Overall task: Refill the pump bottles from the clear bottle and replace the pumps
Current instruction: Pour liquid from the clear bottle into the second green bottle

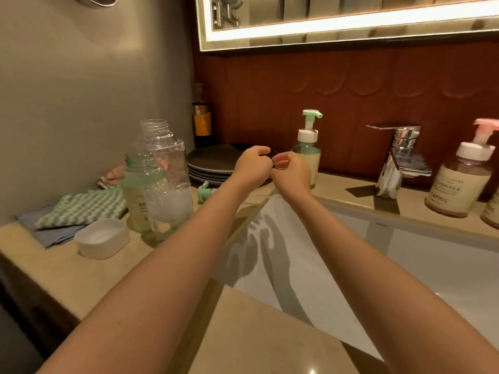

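Note:
A clear bottle (164, 179) stands uncapped at the left of the counter, with foamy liquid low inside. Right behind it is a green-tinted bottle (132, 193) with no pump. A green pump (203, 189) lies on the counter next to the plates. Another green pump bottle (307, 155) with its pump fitted stands at the back wall. A pink pump bottle (463, 182) stands to the right of the tap. My left hand (252, 164) and my right hand (293, 171) meet in the air in front of the fitted green bottle, fingers curled and fingertips together. Whether they pinch something small is unclear.
A white sink (351, 255) lies below my arms, with a chrome tap (399, 157) behind it. Grey plates (210, 163) are stacked at the back. Folded cloths (81, 209) and a white lid (102, 237) sit at the left. A dark bottle (202, 122) stands in the corner.

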Demonstrator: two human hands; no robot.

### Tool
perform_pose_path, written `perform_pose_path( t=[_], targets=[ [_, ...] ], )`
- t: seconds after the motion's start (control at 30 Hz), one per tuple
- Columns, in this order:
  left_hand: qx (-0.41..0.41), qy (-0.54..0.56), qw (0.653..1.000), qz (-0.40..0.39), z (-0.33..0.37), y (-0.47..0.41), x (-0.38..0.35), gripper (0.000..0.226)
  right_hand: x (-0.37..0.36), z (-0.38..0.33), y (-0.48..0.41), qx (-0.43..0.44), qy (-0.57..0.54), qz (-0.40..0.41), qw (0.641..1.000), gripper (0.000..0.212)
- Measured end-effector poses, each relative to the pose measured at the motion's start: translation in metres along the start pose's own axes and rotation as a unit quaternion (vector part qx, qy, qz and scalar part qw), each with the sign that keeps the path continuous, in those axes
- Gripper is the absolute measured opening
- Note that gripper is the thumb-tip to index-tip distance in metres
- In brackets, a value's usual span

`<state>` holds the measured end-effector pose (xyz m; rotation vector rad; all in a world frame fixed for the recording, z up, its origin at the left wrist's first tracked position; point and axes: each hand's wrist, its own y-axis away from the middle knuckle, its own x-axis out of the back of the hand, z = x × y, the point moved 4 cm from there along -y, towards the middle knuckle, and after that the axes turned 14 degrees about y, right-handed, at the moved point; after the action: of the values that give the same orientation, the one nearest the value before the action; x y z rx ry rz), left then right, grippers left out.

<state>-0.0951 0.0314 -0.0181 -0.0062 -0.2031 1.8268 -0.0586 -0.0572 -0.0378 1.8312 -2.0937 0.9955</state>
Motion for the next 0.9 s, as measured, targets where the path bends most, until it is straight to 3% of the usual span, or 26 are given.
perform_pose_path(
  t=[0.1, 0.3, 0.47, 0.67, 0.77, 0.9],
  targets=[
    [-0.026, 0.008, 1.000, -0.004, 0.009, 0.025, 0.015, 0.050, -0.009, -0.019, 0.017, 0.015, -0.039, -0.040, 0.998, 0.017],
    [-0.103, -0.017, 0.994, 0.031, 0.017, 0.073, 0.059, 0.050, -0.021, -0.044, 0.051, 0.003, -0.080, -0.099, 0.992, 0.024],
    [-0.129, -0.020, 0.991, 0.027, 0.031, 0.099, 0.089, 0.043, -0.027, -0.074, 0.080, 0.057, -0.111, -0.147, 0.981, 0.027],
    [-0.170, -0.069, 0.980, 0.078, 0.039, 0.124, 0.132, 0.041, -0.046, -0.097, 0.108, 0.095, -0.110, -0.260, 0.955, 0.080],
    [-0.164, -0.066, 0.972, 0.152, 0.037, 0.126, 0.153, 0.041, -0.054, -0.107, 0.110, 0.089, -0.121, -0.233, 0.961, 0.092],
    [-0.164, -0.085, 0.943, 0.275, 0.036, 0.118, 0.173, 0.034, -0.063, -0.117, 0.111, 0.096, -0.103, -0.163, 0.976, 0.089]
  ],
)
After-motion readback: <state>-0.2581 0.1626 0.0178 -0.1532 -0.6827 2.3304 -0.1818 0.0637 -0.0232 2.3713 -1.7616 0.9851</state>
